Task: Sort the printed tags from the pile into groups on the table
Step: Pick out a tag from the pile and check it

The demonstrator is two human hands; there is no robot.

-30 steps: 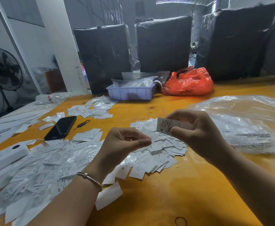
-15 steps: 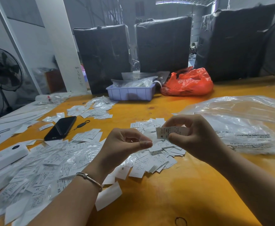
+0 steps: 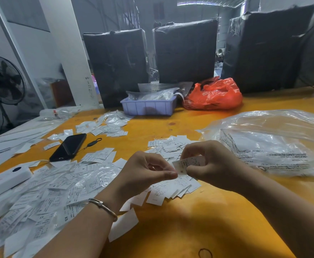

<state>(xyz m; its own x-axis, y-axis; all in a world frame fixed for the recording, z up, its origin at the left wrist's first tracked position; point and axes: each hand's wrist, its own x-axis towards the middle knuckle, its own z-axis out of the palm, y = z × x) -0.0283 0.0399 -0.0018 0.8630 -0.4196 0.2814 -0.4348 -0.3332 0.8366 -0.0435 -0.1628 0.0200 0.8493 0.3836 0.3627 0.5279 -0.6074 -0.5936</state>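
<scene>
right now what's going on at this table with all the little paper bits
A person is sorting small printed tags on a yellow table. Both hands are up over a small group of tags: the right hand pinches one tag, and the left hand has its fingertips at that tag's lower edge. A big loose pile lies to the left, beside a black phone. More small groups sit farther back.
</scene>
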